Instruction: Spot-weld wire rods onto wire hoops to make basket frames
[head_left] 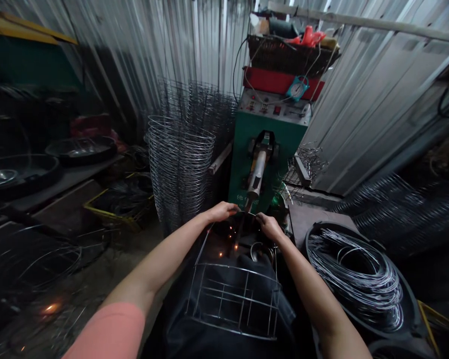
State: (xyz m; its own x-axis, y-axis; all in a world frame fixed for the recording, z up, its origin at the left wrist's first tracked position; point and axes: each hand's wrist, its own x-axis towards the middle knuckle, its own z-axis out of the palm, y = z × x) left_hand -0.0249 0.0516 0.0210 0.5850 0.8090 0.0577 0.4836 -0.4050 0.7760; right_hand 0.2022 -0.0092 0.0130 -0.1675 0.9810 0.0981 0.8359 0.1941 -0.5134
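My left hand and my right hand are both closed on a thin metal wire, one at each side. The wire sits at the tip of the welding arm of a green machine. Orange sparks fall just below. Across my dark apron lies a wire frame with crossed bars, its upper wires reaching up toward my hands. Whether the frame joins the held wire cannot be made out.
Tall stacks of wire baskets stand left of the machine. A black tub at the right holds wire rings. At the left are a yellow-edged crate and a bench with round pans. A loaded basket tops the machine.
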